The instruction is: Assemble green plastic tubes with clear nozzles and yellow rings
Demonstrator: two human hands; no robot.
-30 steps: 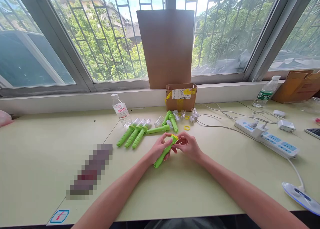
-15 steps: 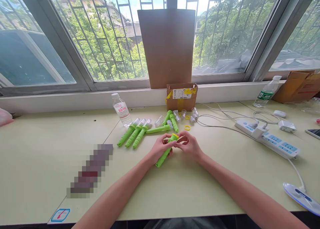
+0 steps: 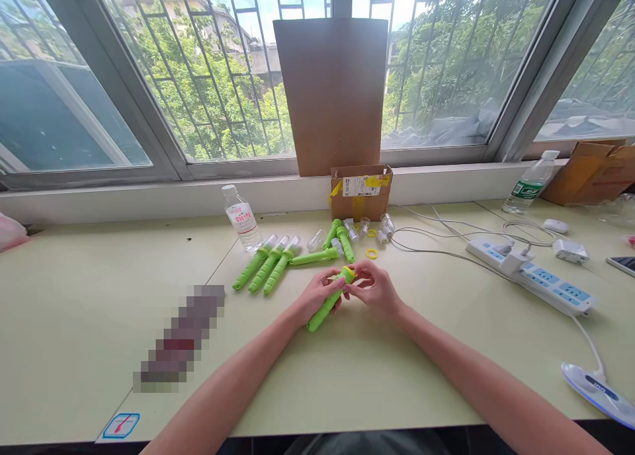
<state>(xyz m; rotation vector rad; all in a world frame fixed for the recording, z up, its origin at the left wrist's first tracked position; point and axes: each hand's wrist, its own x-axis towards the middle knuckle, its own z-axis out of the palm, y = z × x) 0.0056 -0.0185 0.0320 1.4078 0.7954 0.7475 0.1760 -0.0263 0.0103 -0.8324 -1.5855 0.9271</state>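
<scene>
Head view shows me the left hand (image 3: pixel 317 294) grasping a green tube (image 3: pixel 320 317) above the table (image 3: pixel 397 389), the right hand (image 3: pixel 380 291) near its yellow ring (image 3: pixel 352 271), pinching or not I can't tell; three capped tubes (image 3: pixel 266 272) look done, this one and three uncapped tubes (image 3: pixel 315 257) apparently remain.

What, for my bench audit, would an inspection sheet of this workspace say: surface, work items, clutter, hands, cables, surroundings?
Surface: pale green table, seams visible.
Work items: green tube with a yellow ring at its far end; three capped tubes side by side; more green tubes, clear caps and yellow rings loose beyond.
Clutter: red-labelled bottle, green-labelled bottle; one item pixelated.
Hands: left hand grips the tube; right hand is at its ringed end, grip unclear.
Cables: grey cables lie loosely near the power strip, which has plugs in it.
Surroundings: barred windows, brown board, small carton.
</scene>
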